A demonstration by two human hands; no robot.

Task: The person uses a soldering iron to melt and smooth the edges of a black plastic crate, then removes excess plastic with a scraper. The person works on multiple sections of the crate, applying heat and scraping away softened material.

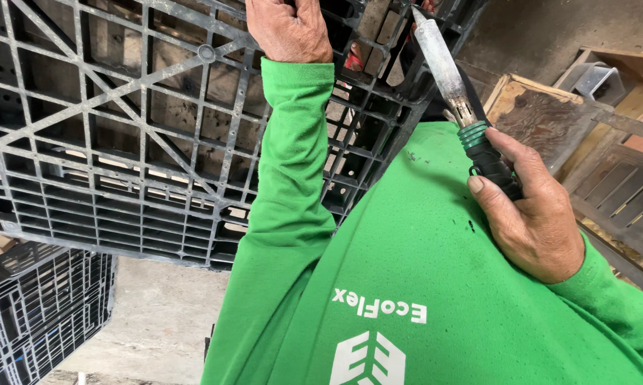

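the left hand [289, 30] is clenched on a rib of the tilted grey plastic pallet [122, 128], steadying it, while the right hand [535, 214] wraps tight around the handle of a metal-tipped heat tool [453, 82] aimed at its far right edge.

A second black plastic pallet [40, 314] lies at lower left on the concrete floor [157, 321]. At right, a wooden board [531, 107] leans near a grey slatted panel [620, 192], and a metal box [598, 78] sits behind them against a wooden frame [635, 64].
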